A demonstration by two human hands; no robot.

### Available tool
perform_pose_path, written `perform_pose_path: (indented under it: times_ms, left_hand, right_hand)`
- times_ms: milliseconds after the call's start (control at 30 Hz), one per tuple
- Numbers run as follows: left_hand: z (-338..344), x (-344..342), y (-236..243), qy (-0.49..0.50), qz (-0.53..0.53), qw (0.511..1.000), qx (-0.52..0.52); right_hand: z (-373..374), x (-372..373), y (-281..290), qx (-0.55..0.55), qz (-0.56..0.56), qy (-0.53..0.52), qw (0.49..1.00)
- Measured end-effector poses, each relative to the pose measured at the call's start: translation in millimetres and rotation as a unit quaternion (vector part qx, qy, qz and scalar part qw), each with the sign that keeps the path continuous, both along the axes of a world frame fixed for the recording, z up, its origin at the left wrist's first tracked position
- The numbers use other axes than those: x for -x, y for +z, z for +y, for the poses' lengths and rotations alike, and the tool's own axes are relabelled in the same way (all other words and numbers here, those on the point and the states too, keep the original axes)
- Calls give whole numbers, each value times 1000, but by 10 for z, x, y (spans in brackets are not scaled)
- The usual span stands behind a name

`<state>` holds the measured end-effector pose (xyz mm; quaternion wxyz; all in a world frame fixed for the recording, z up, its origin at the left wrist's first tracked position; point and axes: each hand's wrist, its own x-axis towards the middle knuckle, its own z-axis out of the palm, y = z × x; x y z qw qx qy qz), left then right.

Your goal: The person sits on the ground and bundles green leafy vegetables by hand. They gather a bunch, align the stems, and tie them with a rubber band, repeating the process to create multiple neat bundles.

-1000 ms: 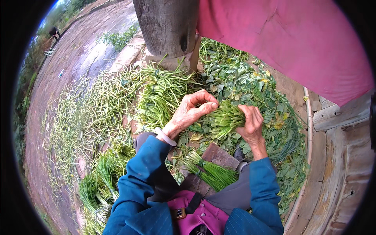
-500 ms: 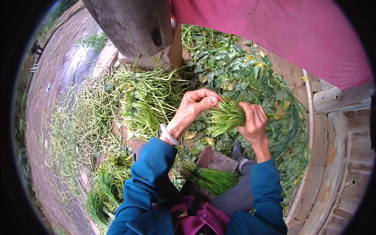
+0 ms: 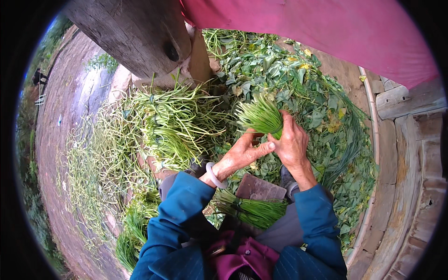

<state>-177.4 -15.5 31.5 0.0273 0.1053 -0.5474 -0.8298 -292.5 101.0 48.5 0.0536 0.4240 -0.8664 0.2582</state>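
Note:
A bundle of thin green stems (image 3: 259, 114) with pale cut ends points up and away, in front of my knees. My right hand (image 3: 291, 142) is wrapped round its right side, and a dark band shows near those fingers. From below, my left hand (image 3: 245, 151) curls its fingers behind the lower part of the bundle, its thumb stretched toward the right hand. A pale bangle (image 3: 216, 175) circles my left wrist. Another tied bundle of green stems (image 3: 256, 212) lies across my lap beside a flat reddish-brown slab (image 3: 260, 187).
Tied bundles of long pale stalks (image 3: 175, 123) lie left of my hands, with loose stalks (image 3: 100, 163) strewn beyond. Cut leaves (image 3: 298, 88) cover the ground ahead and right. A wooden post (image 3: 140, 37), a pink cloth (image 3: 322, 37) and wooden boards (image 3: 396, 186) stand around.
The bundle has tilted up, its cut ends swinging away from me. My left hand has moved from the cut ends down to the lower part, close to my right hand.

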Motion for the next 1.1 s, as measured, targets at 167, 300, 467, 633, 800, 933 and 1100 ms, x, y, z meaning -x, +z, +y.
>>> perform_pose_path:
  times_ms: [167, 300, 467, 633, 800, 933, 1100]
  left_hand:
    - [-109, 82, -101, 137, -36, 988, -55]
    - [-279, 92, -46, 155, -87, 979, -100]
    - [-334, 89, -25, 147, -81, 976, -141]
    - [-307, 112, -46, 144, -91, 974, -148]
    - [-305, 78, -50, 73, -38, 986, -142]
    - [-201, 105, -107, 72, -39, 985, -155]
    - [-197, 118, -58, 107, -19, 991, -80]
  right_hand:
    - [-62, -122, -6, -29, -185, 59, 981]
    - [94, 56, 207, 17, -385, 64, 921]
    - [109, 177, 237, 187, -555, -14, 810]
    - [55, 165, 145, 211, -630, -12, 748]
    - [29, 127, 32, 207, -659, 67, 720]
    - [20, 0, 7, 290, -686, 82, 662]
    - [0, 32, -89, 344, -669, 157, 640]
